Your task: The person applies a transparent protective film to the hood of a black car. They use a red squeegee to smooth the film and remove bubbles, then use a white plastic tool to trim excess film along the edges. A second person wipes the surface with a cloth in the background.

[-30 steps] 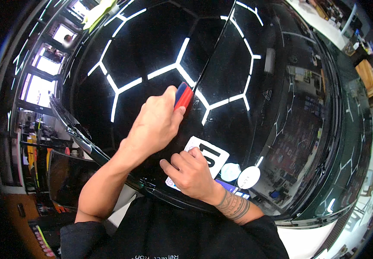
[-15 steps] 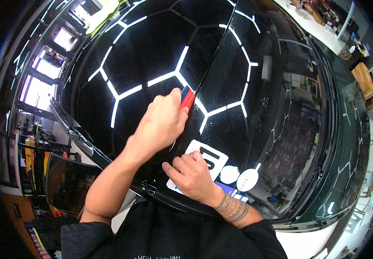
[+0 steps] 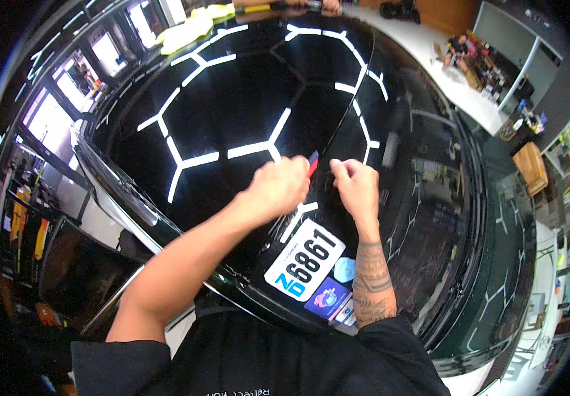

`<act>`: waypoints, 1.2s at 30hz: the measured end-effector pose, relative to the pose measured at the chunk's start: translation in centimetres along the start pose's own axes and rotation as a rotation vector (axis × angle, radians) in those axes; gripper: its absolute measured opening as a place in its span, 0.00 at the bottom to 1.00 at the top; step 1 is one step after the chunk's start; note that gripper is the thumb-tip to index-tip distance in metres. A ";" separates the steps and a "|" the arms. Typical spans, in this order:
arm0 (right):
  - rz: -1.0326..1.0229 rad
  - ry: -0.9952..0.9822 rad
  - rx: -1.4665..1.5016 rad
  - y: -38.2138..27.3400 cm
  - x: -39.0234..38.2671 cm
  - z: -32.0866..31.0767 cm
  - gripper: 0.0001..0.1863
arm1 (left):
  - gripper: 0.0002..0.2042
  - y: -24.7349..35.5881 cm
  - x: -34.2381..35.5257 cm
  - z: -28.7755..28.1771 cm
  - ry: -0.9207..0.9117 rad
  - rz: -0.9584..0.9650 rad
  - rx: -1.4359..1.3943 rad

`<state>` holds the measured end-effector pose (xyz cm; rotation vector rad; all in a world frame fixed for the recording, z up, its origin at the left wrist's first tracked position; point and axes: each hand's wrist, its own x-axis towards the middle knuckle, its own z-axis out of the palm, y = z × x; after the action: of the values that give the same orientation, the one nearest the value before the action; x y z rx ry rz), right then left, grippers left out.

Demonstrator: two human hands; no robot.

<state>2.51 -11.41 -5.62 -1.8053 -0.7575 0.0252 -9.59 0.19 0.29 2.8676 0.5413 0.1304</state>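
My left hand [image 3: 277,188] is closed around a red squeegee [image 3: 313,166] with a dark blue edge, held low on a glossy black car panel [image 3: 232,112]. To its right, my right hand [image 3: 359,185] has thumb and fingers pinched together; what they hold, if anything, is too small to make out. A thin dark seam [image 3: 341,125] runs from the far side of the panel down between the two hands. Nearer to me, a white plate-shaped sticker [image 3: 328,254] with large dark characters lies below the hands. Next to it are a purple sticker [image 3: 328,297] and a pale round sticker [image 3: 344,270].
A yellow-green cloth [image 3: 192,30] lies at the panel's far left edge. Another person's hand [image 3: 331,5] shows at the far side. Dark glass [image 3: 430,231] curves away on the right. Beyond stand a wooden box [image 3: 529,168] and a seated person [image 3: 458,54].
My right hand has moved from over the white sticker up and right to beside the seam. My left hand has shifted right and nearer with the squeegee. The view has swung too.
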 end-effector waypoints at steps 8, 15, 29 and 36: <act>0.218 -0.279 -0.056 -0.6 3.1 2.5 0.17 | 0.10 0.1 -1.6 -1.4 0.018 0.057 0.032; 0.216 -0.207 -0.047 -0.6 1.8 2.2 0.14 | 0.11 0.2 -0.2 -1.1 -0.045 0.096 0.102; 0.227 -0.278 0.028 -0.2 2.4 2.0 0.12 | 0.12 -1.0 -0.8 -2.1 0.181 0.009 -0.057; 0.229 -0.329 0.094 0.4 2.5 1.4 0.12 | 0.15 0.4 3.2 -2.0 0.054 0.037 0.054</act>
<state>4.15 -9.04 -5.68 -1.8104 -0.7593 0.5116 -6.79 1.41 2.50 2.9349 0.5101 0.2025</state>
